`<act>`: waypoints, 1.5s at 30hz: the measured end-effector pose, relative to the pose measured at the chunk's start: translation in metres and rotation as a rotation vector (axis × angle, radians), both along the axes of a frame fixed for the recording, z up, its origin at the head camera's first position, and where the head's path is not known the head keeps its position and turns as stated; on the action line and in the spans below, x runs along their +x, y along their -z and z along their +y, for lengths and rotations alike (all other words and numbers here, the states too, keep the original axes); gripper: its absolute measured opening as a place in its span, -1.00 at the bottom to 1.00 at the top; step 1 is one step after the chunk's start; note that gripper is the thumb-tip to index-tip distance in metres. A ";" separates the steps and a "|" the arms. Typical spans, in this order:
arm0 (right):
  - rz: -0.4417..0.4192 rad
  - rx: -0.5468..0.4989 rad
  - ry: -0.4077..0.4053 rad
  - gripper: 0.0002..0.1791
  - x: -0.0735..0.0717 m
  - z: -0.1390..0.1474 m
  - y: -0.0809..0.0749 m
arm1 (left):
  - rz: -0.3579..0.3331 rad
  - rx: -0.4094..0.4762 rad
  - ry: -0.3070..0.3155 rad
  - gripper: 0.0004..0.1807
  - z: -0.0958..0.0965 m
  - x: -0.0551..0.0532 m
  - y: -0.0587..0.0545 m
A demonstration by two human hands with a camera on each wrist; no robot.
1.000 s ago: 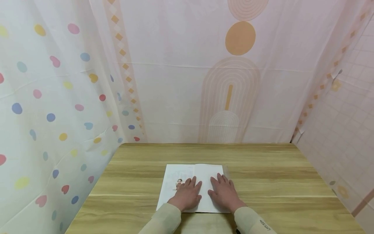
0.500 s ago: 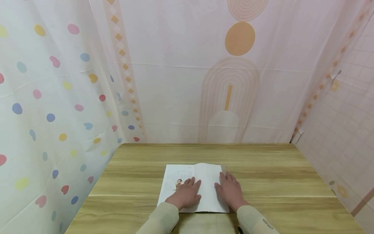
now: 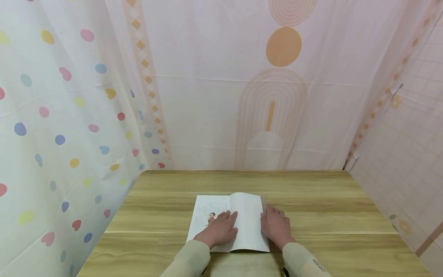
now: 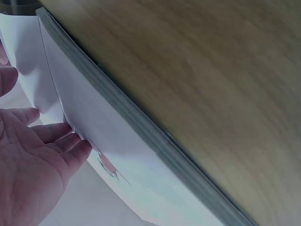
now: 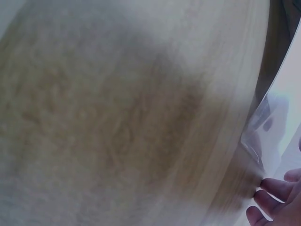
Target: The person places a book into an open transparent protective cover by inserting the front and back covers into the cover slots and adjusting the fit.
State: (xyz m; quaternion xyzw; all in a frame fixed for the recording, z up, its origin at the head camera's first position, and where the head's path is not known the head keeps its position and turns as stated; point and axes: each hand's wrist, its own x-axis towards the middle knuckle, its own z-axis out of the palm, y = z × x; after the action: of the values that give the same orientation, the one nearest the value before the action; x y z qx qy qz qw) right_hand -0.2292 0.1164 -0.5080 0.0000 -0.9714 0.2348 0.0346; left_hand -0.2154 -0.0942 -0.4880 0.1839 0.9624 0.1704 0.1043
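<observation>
An open book [image 3: 247,223] lies on the table, its left page showing a small printed figure and its right page blank white. Beside the spine, the right page bulges upward. My left hand [image 3: 219,229] rests on the left page with fingers extended toward the spine; the left wrist view shows these fingers [image 4: 75,150] against the paper. At the book's right edge is my right hand [image 3: 277,226], thumb by the page edge and fingers loosely bent. In the right wrist view its fingertips [image 5: 265,190] are beside a clear, shiny cover edge [image 5: 263,132].
The wood-grain table [image 3: 328,223] stretches out on both sides of the book and behind it. A patterned curtain [image 3: 207,115] hangs at the far edge, with a dotted curtain [image 3: 76,154] on the left and a checked one [image 3: 408,154] on the right.
My right hand has slid rightward from the right page to its outer edge, its fingers bending more. The page's bulge near the spine has grown. My left hand has shifted slightly left.
</observation>
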 end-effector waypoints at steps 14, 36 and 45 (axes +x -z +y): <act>-0.008 -0.134 -0.003 -0.48 -0.003 0.001 -0.006 | 0.005 0.026 -0.006 -0.37 -0.001 -0.001 -0.001; -0.121 -0.668 0.120 -0.43 -0.006 0.002 -0.016 | 0.036 0.046 0.007 -0.36 0.000 -0.001 -0.001; -0.109 -0.742 0.072 -0.48 -0.010 -0.003 -0.019 | 0.032 0.100 -0.009 -0.35 0.001 -0.001 0.000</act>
State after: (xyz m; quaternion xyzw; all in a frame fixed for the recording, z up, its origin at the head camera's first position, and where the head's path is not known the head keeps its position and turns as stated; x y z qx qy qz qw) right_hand -0.2390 0.1138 -0.4891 -0.0594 -0.8200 0.5691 -0.0113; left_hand -0.2164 -0.0933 -0.4879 0.1873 0.9550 0.2159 0.0789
